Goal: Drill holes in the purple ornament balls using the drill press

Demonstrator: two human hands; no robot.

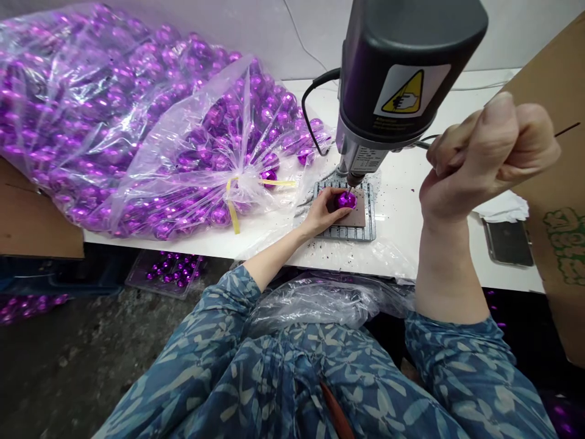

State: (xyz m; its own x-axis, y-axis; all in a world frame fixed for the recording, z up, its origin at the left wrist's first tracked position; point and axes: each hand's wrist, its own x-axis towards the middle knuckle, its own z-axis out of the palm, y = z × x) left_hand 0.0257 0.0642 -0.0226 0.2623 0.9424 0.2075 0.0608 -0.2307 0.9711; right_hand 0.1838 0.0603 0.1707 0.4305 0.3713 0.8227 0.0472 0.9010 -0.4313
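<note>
My left hand (325,212) is closed around a shiny purple faceted ball (346,200). The ball rests on a brown board (358,214) over the slotted metal base (371,227) of a bench drill press (365,116). Its bit (350,189) comes down at the top of the ball; whether it has entered cannot be made out. Up at the right, my right hand (491,152) is wrapped in a fist around the drill press lever (423,144), most of which the fingers hide.
A big clear bag (150,122) of purple balls fills the left of the white table (397,238). At right are a phone (509,242), white tissue (503,206) and a cardboard box (557,183). Plastic sheeting (320,299) covers my lap; a tray (159,283) of balls sits below left.
</note>
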